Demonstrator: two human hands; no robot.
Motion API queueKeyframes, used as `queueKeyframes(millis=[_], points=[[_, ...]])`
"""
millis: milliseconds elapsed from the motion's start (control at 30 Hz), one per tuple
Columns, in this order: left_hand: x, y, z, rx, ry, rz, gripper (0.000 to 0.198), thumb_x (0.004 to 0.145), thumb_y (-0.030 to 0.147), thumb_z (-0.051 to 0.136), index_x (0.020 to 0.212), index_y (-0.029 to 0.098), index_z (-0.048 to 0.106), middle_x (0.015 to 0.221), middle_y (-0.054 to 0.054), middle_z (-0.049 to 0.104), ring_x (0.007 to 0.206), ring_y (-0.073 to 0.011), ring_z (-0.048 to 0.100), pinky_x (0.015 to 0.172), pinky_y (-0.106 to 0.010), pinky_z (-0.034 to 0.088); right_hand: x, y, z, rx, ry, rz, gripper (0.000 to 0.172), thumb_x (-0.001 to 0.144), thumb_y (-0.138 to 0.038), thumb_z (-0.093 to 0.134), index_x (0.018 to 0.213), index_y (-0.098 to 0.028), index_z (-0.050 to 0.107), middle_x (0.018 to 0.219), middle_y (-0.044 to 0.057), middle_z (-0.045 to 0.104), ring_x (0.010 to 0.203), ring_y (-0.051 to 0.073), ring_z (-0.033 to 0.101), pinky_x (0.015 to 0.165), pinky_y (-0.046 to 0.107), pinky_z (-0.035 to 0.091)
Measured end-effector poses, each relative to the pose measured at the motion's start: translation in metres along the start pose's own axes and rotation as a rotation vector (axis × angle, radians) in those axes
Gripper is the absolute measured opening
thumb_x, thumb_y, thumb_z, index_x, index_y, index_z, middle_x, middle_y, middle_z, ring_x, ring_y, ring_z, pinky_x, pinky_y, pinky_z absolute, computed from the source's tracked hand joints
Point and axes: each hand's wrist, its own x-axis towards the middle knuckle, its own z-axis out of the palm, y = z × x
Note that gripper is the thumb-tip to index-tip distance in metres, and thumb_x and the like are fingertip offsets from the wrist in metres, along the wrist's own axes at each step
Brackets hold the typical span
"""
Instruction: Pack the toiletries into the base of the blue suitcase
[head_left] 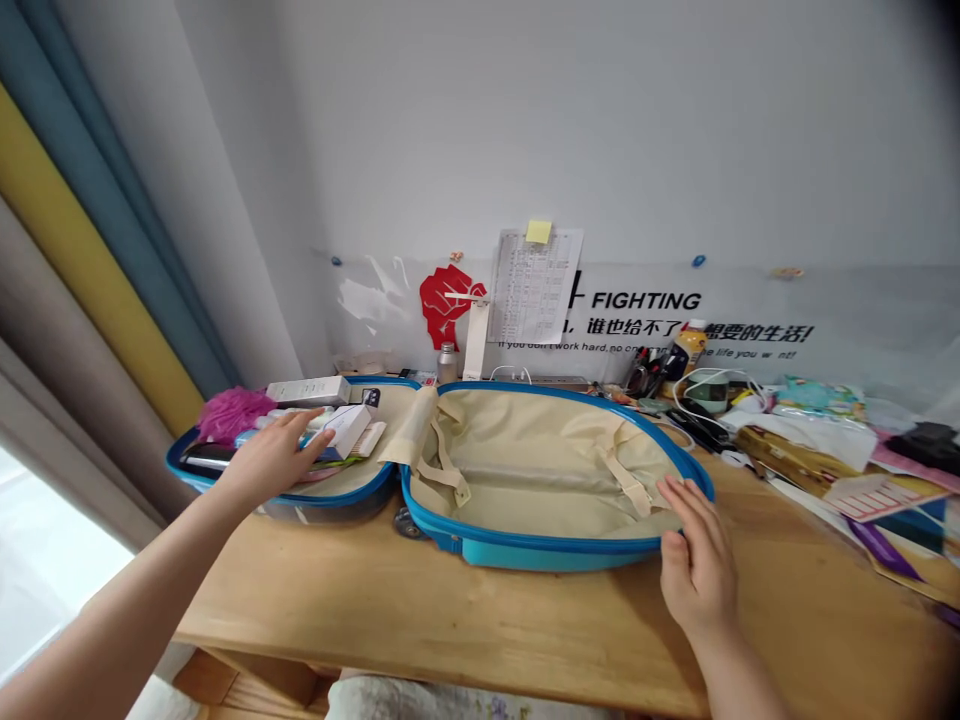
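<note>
A small blue suitcase point(574, 552) lies unfolded on the wooden table, its beige-lined right half holding only strap ends. In the left half are a magenta mesh bath puff point(234, 414), a white box point(309, 390), a small white carton point(349, 430) and other small items. My left hand point(279, 455) rests over these items with its fingers stretched out; whether it touches them I cannot tell. At the right end of the suitcase, my right hand point(699, 560) has its fingers extended against the blue rim, gripping nothing.
Behind the suitcase stand a silver bottle point(447, 363) and a white desk lamp point(475, 338). Clutter fills the table's right side: a yellow-orange bottle point(686, 355), a pen holder point(641, 375), white cables, pouches and papers. A curtain point(112, 230) hangs at the left.
</note>
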Motion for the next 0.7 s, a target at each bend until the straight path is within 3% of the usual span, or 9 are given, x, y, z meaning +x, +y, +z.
queueKeyframes(millis=[167, 400, 567, 700], points=[[0.035, 0.002, 0.011, 0.105, -0.3, -0.122, 0.082, 0.083, 0.069, 0.032, 0.135, 0.008, 0.051, 0.116, -0.024, 0.066, 0.104, -0.0433, 0.063, 0.084, -0.051, 0.047, -0.01, 0.01, 0.002, 0.013, -0.01, 0.069, 0.043, 0.096, -0.032, 0.031, 0.132, -0.019, 0.051, 0.137, 0.015, 0.053, 0.136, 0.03, 0.04, 0.107, 0.055, 0.037], [0.055, 0.006, 0.017, 0.166, -0.474, -0.18, 0.095, 0.072, 0.075, 0.041, 0.138, 0.007, 0.046, 0.125, -0.026, 0.06, 0.111, -0.0438, 0.058, 0.09, -0.048, 0.043, -0.014, 0.006, 0.003, 0.074, 0.044, 0.188, 0.041, 0.096, -0.032, 0.034, 0.129, -0.019, 0.053, 0.137, 0.015, 0.052, 0.137, 0.029, 0.039, 0.109, 0.056, 0.035], [0.054, 0.014, 0.013, 0.203, -0.527, -0.111, 0.096, 0.071, 0.074, 0.042, 0.137, 0.005, 0.043, 0.126, -0.023, 0.061, 0.111, -0.0394, 0.059, 0.088, -0.042, 0.044, -0.014, 0.005, 0.004, 0.111, 0.053, 0.205, 0.039, 0.096, -0.033, 0.035, 0.127, -0.019, 0.055, 0.137, 0.014, 0.052, 0.137, 0.029, 0.039, 0.109, 0.056, 0.034], [0.05, 0.02, 0.004, 0.187, -0.436, -0.194, 0.084, 0.08, 0.063, 0.039, 0.141, 0.006, 0.036, 0.129, -0.025, 0.057, 0.11, -0.0361, 0.06, 0.086, -0.04, 0.046, -0.014, 0.004, 0.003, 0.122, 0.05, 0.215, 0.038, 0.096, -0.032, 0.035, 0.126, -0.02, 0.055, 0.138, 0.014, 0.051, 0.138, 0.028, 0.037, 0.108, 0.055, 0.035]])
